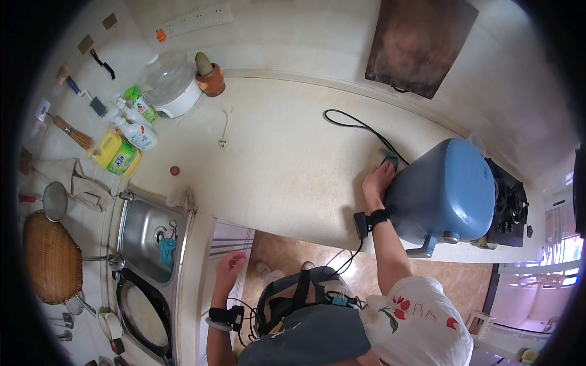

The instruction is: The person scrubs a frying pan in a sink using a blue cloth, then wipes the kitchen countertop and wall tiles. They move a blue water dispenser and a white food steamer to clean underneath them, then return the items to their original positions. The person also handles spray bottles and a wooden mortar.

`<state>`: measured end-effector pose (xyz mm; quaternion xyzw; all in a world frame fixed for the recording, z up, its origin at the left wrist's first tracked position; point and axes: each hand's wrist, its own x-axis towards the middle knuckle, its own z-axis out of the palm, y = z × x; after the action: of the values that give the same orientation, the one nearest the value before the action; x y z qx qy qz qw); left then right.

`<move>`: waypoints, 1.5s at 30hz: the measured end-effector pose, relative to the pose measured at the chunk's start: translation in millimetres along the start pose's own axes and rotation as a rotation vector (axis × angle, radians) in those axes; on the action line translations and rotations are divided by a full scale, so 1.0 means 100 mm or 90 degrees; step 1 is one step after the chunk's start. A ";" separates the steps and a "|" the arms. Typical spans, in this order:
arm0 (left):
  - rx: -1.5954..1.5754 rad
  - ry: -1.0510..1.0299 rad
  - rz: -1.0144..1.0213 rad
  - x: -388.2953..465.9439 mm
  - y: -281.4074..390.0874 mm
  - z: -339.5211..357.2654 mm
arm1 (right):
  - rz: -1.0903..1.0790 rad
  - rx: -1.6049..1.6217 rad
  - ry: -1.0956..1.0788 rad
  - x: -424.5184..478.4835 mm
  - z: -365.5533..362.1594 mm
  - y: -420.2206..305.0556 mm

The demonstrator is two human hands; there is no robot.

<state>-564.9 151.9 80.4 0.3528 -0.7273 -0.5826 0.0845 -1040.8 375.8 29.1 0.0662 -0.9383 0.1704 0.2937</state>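
On the pale countertop (284, 151), my right hand (379, 180) holds a dark green cloth or scouring pad (390, 160), which is partly blurred and covered by the fingers. It is close beside a blue air fryer (467, 183) with a handle and a knob on its front. From behind the fryer a black power cord (357, 124) loops over the counter. My left hand (230, 267) hangs in front of the counter's edge, near the sink side. Its fingers are loosely curled, and nothing shows in them.
A steel sink (137, 224) holding a blue-green cloth (167, 251) lies at left, beside a frying pan (146, 315). Cleaning bottles (139, 132), a steamer (171, 84) and a mortar (211, 84) line the left back. A black gas stove (510, 206) stands beyond the fryer.
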 end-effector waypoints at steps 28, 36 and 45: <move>-0.651 -0.143 -0.253 0.83 -0.32 0.47 | -0.310 0.380 -0.173 -0.58 0.20 -2.18; -0.807 -0.170 -0.205 0.91 -0.41 0.28 | -0.513 0.718 -0.546 -1.70 -0.79 -2.54; -0.862 -0.204 -0.189 0.97 -0.77 -0.03 | -0.185 0.130 -0.148 -0.65 -0.25 -1.27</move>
<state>-602.7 84.4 -16.0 0.2283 -0.1532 -0.9566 0.0968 -945.5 267.6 46.7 0.2494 -0.9242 0.2118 0.1970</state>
